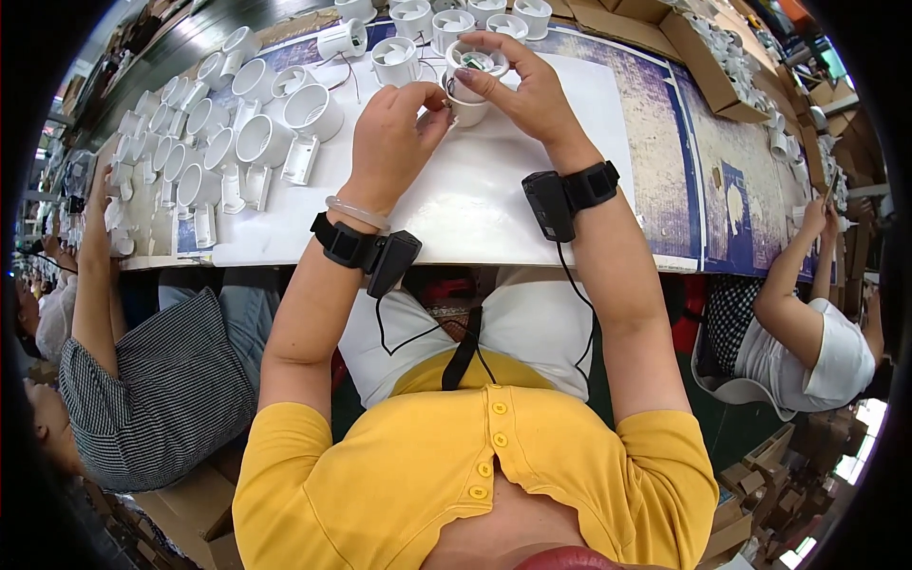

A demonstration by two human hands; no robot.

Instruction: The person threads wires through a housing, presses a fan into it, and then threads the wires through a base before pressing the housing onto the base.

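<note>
My right hand (525, 93) grips a white round plastic housing (469, 74) from above, over the white sheet (475, 199) on the table. Something green shows inside its open top. My left hand (394, 133) sits just left of it, fingertips pinched against the housing's side where a thin wire runs. Each wrist wears a black band with a small black device and a cable.
Several white cylindrical housings (258, 138) lie in rows at the left, and more stand along the far edge (418, 19). Cardboard boxes (703, 66) of parts sit at the right. One person (142, 380) sits on my left, another (807, 332) on my right.
</note>
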